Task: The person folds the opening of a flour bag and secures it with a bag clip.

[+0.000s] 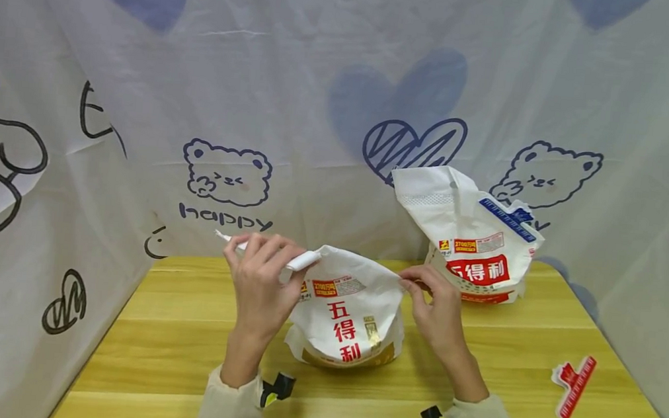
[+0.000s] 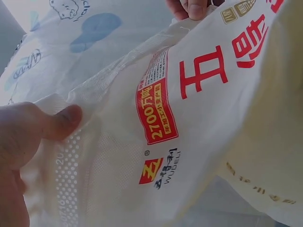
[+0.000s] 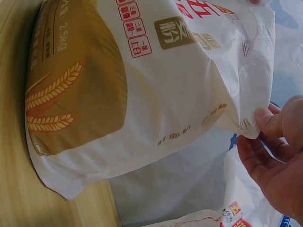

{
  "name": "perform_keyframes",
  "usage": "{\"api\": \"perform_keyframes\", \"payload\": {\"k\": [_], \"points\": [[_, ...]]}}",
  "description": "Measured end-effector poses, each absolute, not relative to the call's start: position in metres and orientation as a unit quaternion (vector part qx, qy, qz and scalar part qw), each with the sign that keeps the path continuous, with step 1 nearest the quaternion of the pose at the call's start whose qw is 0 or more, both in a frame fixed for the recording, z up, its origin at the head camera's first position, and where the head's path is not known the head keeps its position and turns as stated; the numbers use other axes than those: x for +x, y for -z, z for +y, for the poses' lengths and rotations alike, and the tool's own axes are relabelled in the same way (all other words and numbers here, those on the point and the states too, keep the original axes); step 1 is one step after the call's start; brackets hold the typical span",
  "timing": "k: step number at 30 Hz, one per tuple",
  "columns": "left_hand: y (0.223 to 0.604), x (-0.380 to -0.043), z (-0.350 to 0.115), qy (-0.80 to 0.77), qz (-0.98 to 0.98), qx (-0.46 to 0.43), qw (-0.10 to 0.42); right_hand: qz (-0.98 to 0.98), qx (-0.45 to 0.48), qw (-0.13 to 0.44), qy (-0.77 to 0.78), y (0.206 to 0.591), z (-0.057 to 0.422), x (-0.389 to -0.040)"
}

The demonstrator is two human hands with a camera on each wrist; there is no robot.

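Observation:
A white flour bag (image 1: 355,310) with red lettering stands on the wooden table, its top edge held up between both hands. My left hand (image 1: 265,282) grips the folded left part of the bag's top, and the left wrist view shows the thumb (image 2: 66,120) lying against the white plastic. At the opposite corner, my right hand (image 1: 436,307) pinches the bag's edge between thumb and fingers, as the right wrist view also shows. The bag's lower front (image 3: 75,85) is brown with printed wheat ears.
Behind and to the right stands a second flour bag (image 1: 480,248), folded over and closed by a blue clip (image 1: 508,219). A red clip (image 1: 574,388) lies on the table (image 1: 178,355) at the right. Printed fabric (image 1: 296,99) hangs around the table's back and sides.

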State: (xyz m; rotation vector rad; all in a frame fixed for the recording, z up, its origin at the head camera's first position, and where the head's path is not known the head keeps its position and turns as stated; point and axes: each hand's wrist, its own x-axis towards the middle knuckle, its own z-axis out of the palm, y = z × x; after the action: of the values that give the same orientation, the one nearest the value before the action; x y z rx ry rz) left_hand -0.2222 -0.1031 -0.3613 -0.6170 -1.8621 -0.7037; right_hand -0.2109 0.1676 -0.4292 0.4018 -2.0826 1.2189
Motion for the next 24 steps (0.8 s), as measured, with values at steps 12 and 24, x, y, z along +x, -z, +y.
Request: {"api": "perform_keyframes", "payload": {"k": [12,24], "points": [[0.3637,-0.2283,-0.0998,0.296,-0.738,-0.270,0.542,-0.795,0.176,0.334,-0.475,0.4289,0.1710,-0.2118],[0.3635,-0.2279,-0.0971,0.295,-0.736,-0.270,0.547,-0.800,0.172,0.315,-0.480,0.4242,0.1714,-0.2042]]}}
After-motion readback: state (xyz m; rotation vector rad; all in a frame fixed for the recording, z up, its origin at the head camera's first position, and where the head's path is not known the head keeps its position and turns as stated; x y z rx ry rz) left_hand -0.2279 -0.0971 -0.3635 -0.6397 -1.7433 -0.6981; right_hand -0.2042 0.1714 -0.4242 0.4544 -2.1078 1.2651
